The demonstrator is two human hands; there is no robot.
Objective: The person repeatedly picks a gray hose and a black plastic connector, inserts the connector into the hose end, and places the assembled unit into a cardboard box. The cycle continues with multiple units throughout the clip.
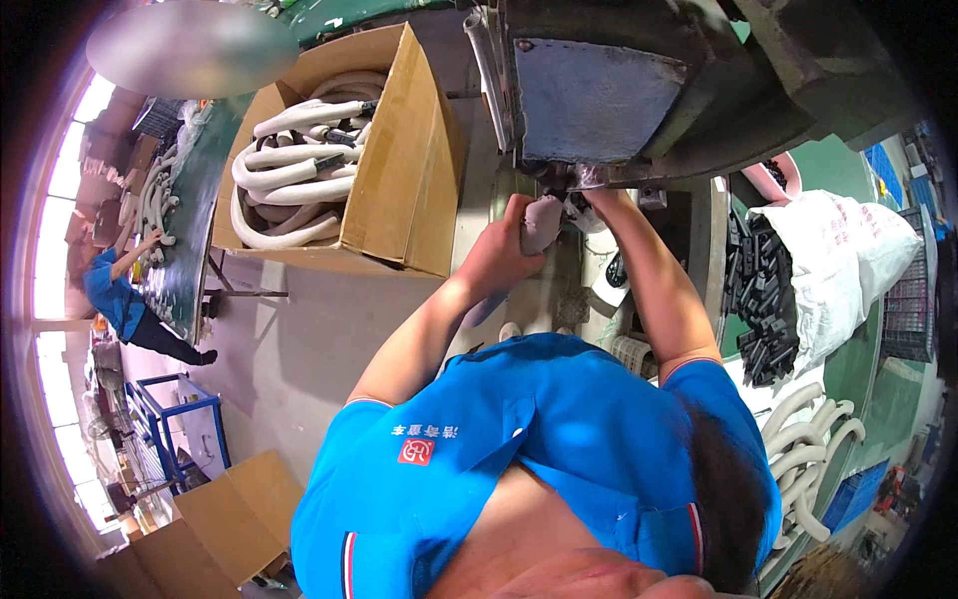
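Observation:
My left hand (499,248) is closed around a pale foam-covered tube (542,222), whose upper end sits just below the machine's lower edge. Part of the tube is hidden by the hand and forearm. My right hand (605,203) reaches up to the underside of the same machine (599,100), close to the tube's end. Its fingers are hidden there, so its grip does not show. A dark metal body with a worn grey-blue plate makes up the machine in front of me.
An open cardboard box (414,190) full of curved pale tubes stands at the left. On the right, a green table (863,439) bears black plastic parts (763,299), a white woven sack (838,270) and more curved tubes (803,454). Another person (120,295) works at a far-left table.

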